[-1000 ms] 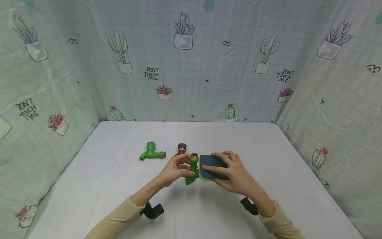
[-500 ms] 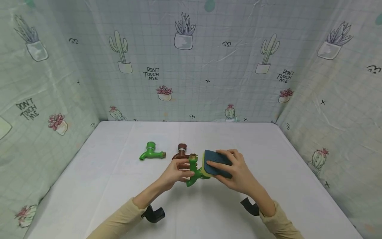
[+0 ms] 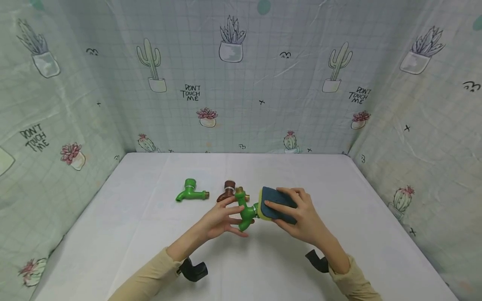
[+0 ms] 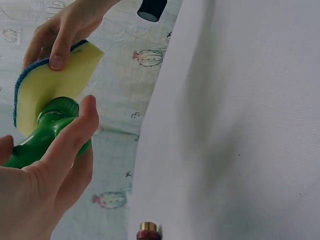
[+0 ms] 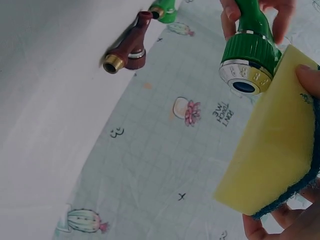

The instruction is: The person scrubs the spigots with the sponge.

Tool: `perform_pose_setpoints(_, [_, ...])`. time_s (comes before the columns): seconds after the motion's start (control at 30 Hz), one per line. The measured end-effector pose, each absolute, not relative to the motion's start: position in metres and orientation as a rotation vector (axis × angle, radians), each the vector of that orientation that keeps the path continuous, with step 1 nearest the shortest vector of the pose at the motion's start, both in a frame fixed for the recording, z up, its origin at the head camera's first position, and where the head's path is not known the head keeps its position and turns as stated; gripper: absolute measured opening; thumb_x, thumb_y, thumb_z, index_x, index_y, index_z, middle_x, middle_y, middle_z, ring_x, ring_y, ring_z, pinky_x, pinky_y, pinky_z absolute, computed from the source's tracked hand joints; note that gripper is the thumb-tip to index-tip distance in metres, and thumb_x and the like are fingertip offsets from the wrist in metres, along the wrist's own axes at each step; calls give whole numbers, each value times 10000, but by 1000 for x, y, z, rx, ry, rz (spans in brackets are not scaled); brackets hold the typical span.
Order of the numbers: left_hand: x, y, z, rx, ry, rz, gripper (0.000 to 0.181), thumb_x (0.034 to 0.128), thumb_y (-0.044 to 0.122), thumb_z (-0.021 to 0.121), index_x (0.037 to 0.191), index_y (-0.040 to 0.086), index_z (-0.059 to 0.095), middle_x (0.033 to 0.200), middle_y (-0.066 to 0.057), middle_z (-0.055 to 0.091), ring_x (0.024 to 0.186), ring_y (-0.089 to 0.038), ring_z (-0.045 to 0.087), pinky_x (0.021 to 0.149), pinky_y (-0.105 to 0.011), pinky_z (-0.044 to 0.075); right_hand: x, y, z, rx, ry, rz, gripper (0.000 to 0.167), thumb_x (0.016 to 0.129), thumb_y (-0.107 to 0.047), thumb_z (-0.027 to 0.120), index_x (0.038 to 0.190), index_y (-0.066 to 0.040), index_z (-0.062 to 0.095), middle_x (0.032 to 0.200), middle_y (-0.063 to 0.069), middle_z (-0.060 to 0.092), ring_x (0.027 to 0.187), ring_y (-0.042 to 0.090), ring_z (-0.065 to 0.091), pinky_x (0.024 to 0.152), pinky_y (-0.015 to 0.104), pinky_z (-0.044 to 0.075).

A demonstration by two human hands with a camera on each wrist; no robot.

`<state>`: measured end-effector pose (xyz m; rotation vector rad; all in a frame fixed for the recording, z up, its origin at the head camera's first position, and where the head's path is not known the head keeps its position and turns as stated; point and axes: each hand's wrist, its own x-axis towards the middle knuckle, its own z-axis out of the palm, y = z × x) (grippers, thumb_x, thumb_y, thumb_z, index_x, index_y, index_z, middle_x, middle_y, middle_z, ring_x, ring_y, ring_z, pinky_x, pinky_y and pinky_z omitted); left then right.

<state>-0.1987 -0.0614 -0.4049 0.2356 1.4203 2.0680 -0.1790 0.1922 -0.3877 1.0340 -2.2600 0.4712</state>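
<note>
Green tap (image 3: 247, 214), within left hand (image 3: 223, 218), touching sponge (image 3: 279, 202)

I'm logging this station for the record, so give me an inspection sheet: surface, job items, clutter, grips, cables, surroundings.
Surface: white tabletop, shadowed beneath the arms.
Job items: held green tap, raised; sponge, yellow side against the tap's knob.
Clutter: second green tap and brown tap on the tabletop; black curved piece by each forearm.
Grips: left grip holds the raised tap; right grip holds the sponge.
Cables: nothing seen.
Surroundings: cactus-print cloth on three sides.
</note>
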Motion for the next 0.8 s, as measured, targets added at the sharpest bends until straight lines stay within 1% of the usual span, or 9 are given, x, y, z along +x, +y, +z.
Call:
perform_pose_setpoints(0.1, [-200, -62, -402, 238, 1383, 2075, 458, 950, 313, 404, 1338, 89, 310, 1372, -248, 284, 1180, -507, 386, 797, -633, 431, -179, 192, -387, 1042, -2259, 484, 478, 704, -325, 728, 1162, -318, 592, 1251, 135, 478, 1041, 272, 383, 783, 485, 369])
perform_pose_setpoints(0.2, [-201, -63, -399, 263, 1379, 2074, 615, 937, 499, 272, 1362, 56, 235, 1377, -287, 244, 1185, -521, 368, 810, -650, 411, -178, 191, -386, 1060, -2255, 479, 397, 780, -419, 646, 1162, -328, 589, 1261, 132, 468, 1061, 276, 370, 791, 494, 374])
perform_pose_setpoints(0.3, [-201, -63, -397, 243, 1374, 2070, 635, 923, 538, 220, 1355, 77, 161, 1373, -291, 210, 1208, -522, 333, 841, -662, 382, -176, 190, -384, 1089, -2237, 466, 368, 805, -432, 610, 1158, -328, 592, 1267, 131, 463, 1060, 282, 368, 779, 503, 378])
perform_pose_setpoints(0.4, [-201, -64, -395, 243, 1373, 2046, 578, 934, 464, 252, 1352, 82, 137, 1346, -312, 231, 1201, -535, 330, 876, -650, 371, -175, 189, -383, 1101, -2233, 450, 430, 742, -364, 701, 1157, -329, 593, 1276, 127, 457, 1063, 286, 366, 785, 500, 378])
perform_pose_setpoints(0.5, [-200, -64, -395, 299, 1336, 1999, 556, 928, 408, 267, 1372, 95, 151, 1301, -328, 309, 1164, -548, 365, 898, -626, 375, -175, 189, -383, 1093, -2238, 459, 487, 693, -307, 746, 1156, -323, 596, 1281, 128, 455, 1070, 291, 365, 797, 500, 379])
perform_pose_setpoints(0.57, [-201, -65, -395, 335, 1305, 1966, 545, 915, 403, 301, 1363, 113, 194, 1262, -292, 381, 1130, -532, 414, 890, -609, 397, -176, 189, -383, 1087, -2244, 473, 429, 742, -361, 702, 1155, -320, 597, 1283, 127, 455, 1072, 288, 365, 805, 499, 380])
perform_pose_setpoints(0.67, [-202, -66, -396, 381, 1302, 1934, 502, 893, 376, 384, 1316, 132, 269, 1197, -191, 450, 1069, -459, 520, 858, -601, 428, -176, 190, -384, 1088, -2246, 490, 362, 821, -462, 569, 1152, -318, 599, 1282, 126, 457, 1069, 282, 367, 803, 500, 384])
perform_pose_setpoints(0.73, [-203, -66, -396, 407, 1362, 1919, 534, 879, 348, 449, 1314, 83, 289, 1156, -136, 463, 1008, -365, 583, 831, -589, 452, -176, 191, -385, 1095, -2246, 489, 369, 844, -495, 496, 1153, -320, 598, 1281, 124, 458, 1064, 276, 369, 801, 503, 385])
perform_pose_setpoints(0.8, [-203, -66, -397, 444, 1460, 1891, 623, 850, 349, 533, 1326, 21, 300, 1163, -149, 456, 970, -274, 595, 818, -573, 469, -175, 192, -385, 1106, -2243, 476, 369, 844, -494, 494, 1155, -324, 596, 1279, 122, 460, 1063, 275, 372, 795, 507, 390])
